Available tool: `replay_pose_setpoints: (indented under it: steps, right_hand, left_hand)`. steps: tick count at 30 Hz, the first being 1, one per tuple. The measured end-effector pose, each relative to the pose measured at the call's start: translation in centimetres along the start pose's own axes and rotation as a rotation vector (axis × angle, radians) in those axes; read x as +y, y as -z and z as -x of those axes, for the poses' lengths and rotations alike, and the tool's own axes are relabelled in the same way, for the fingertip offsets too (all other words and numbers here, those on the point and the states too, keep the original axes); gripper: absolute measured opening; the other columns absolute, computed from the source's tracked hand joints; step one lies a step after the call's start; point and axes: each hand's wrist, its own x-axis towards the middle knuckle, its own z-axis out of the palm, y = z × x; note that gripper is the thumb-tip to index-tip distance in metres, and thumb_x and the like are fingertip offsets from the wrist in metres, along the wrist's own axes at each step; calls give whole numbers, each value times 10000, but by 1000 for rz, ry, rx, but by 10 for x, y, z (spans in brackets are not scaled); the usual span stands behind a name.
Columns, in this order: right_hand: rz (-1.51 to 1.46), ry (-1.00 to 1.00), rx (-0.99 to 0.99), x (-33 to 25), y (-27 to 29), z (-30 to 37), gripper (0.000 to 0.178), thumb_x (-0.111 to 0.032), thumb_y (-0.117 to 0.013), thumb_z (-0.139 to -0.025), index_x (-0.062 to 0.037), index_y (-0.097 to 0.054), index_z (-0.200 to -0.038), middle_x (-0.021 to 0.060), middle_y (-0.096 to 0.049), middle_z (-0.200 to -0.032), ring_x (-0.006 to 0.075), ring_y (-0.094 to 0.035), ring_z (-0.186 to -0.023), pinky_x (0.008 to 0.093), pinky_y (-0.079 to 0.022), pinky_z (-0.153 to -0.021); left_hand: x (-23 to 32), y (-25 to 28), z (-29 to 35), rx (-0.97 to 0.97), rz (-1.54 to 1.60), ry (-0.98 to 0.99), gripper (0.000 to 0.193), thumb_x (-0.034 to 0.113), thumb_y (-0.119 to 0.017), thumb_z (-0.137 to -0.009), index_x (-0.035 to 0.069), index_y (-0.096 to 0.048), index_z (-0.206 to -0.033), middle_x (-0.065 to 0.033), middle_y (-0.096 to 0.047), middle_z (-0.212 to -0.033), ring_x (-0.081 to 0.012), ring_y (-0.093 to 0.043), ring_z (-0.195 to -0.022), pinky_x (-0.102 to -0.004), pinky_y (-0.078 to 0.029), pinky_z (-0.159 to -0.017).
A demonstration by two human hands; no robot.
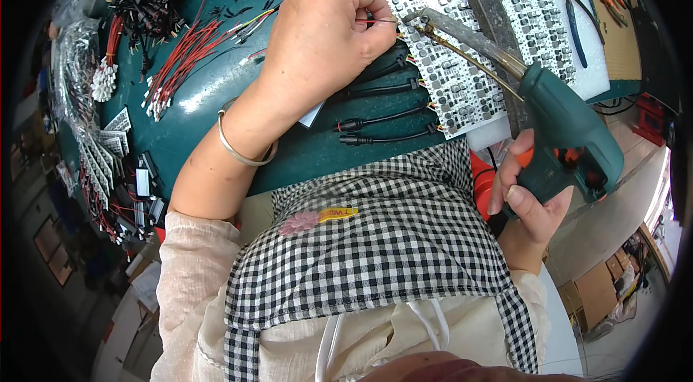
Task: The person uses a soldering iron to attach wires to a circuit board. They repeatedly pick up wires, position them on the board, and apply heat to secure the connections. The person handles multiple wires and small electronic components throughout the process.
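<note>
At the lower right of the frame the right hand (530,198) is wrapped around the green pistol-grip soldering gun (559,126), fingers closed on the handle. Its long barrel runs up and left, tip meeting the white panel of small circuit boards (462,86) at upper centre, likely for a joint. There the left hand (325,39) pinches a thin red wire (375,20) between thumb and fingertips, steadying its end at the tip. Loose red wires (184,64) lie upper left.
</note>
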Motion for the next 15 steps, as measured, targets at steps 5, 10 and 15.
replay_pose_setpoints:
  steps: [5,10,15]
  right_hand:
    - [-20,-86,-136,2,15,0,594,-78,-721,-747,153,-369,-1165,186,-489,-940,144,-491,-517,259,-465,-384]
    - [-21,-21,-34,0,2,-1,575,-77,-724,-745,144,-377,-1147,183,-491,-938,163,-504,-526,265,-454,-379]
    - [20,-31,15,-2,-2,1,580,-80,-727,-735,141,-380,-1144,170,-494,-885,161,-498,-515,259,-446,-378]
  left_hand:
    - [0,1,0,6,5,-12,91,133,-693,-784,44,-684,-800,16,-534,-540,-35,-448,-496,-212,-389,-491]
    - [1,0,1,4,17,-7,67,107,-688,-774,43,-675,-791,22,-515,-535,-25,-433,-498,-202,-373,-485]
    - [0,-2,1,10,23,-23,60,97,-681,-771,40,-671,-786,24,-509,-534,-23,-428,-501,-200,-371,-487]
